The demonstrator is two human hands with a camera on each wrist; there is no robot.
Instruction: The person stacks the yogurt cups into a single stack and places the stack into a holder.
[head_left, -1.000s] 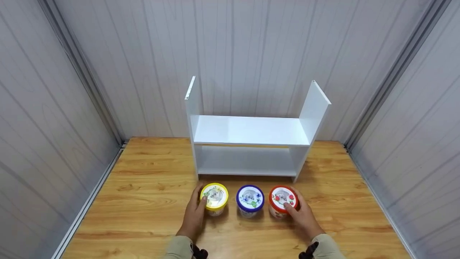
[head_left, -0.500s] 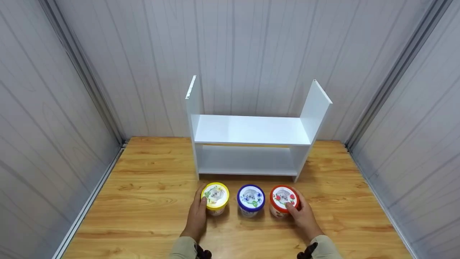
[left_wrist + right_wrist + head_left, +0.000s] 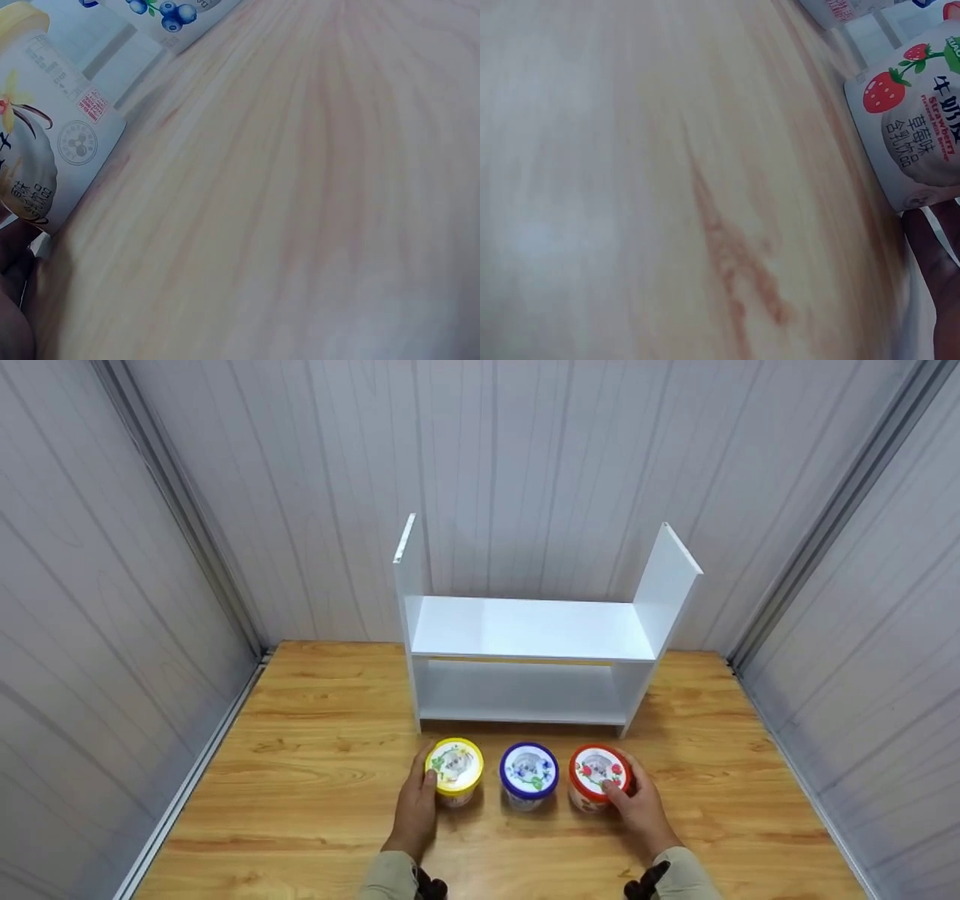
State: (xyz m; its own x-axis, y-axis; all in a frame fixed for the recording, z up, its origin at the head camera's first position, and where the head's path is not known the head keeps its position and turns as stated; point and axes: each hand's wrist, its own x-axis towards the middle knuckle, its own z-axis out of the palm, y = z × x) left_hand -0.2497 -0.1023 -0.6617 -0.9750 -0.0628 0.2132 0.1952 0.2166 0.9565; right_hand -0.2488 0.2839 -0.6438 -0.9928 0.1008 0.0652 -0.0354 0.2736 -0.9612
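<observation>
Three lidded milk drink tubs stand in a row on the wooden table in the head view. My left hand holds the yellow-lidded tub from its left side, thumb at the lid's edge. On the right, my right hand grips the red-lidded strawberry tub, with the thumb over its lid. Between them, apart from both hands, is the blue-lidded tub. The left wrist view catches the yellow-lidded tub's printed side with fingers below it. Strawberry print shows in the right wrist view.
A white two-tier shelf with tall side panels stands just behind the tubs. Pale panelled walls close in the table at the back and both sides.
The whole head view has shifted slightly, so everything sits a little further right and higher. Both hands stay on the same tubs, which keep their places in the row.
</observation>
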